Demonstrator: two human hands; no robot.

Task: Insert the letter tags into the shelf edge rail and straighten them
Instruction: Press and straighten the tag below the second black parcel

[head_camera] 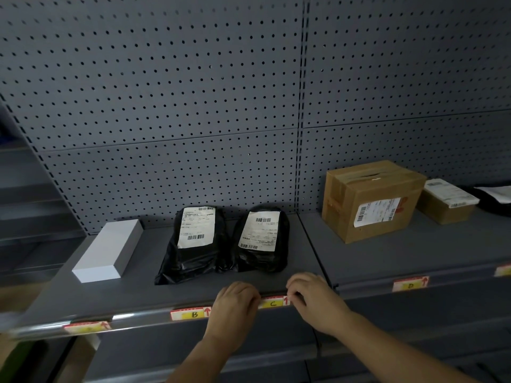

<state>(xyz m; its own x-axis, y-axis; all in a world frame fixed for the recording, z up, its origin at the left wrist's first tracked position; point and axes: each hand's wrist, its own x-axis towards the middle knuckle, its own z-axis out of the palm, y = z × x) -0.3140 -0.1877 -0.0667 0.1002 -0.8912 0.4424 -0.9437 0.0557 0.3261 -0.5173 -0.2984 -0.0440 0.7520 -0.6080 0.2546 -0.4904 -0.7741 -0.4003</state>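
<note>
— Head view: what are the two hands doing at the shelf front?

— Both rest on the shelf edge rail (pixel 154 317), either side of the tag marked C (pixel 273 302). The left hand (pixel 235 302) is curled, knuckles up, its fingers bent over the rail at the tag's left end. The right hand (pixel 312 297) is curled too, fingertips pressed at the tag's right end by the red arrow. Whether either pinches the tag or only presses on it cannot be told.

— And the tag itself?

— It sits in the rail, between the hands, roughly level with the rail's line.

— Other tags?

— Tag B (pixel 190 314) is in the rail just left of the left hand. Further left is another tag (pixel 88 326), its letter blurred. On the neighbouring shelf to the right, tag D (pixel 410 285) sits in its rail, with one more tag (pixel 503 270) at the picture's edge.

— What lies on the shelf?

— Far of the hands, two black mailer bags (pixel 199 255) with white shipping labels lie side by side, touching. A white box (pixel 107 251) lies to their left. On the right shelf stands a taped cardboard box (pixel 370 203), a smaller carton (pixel 445 203) beside it. Grey pegboard (pixel 166 78) backs everything.
</note>
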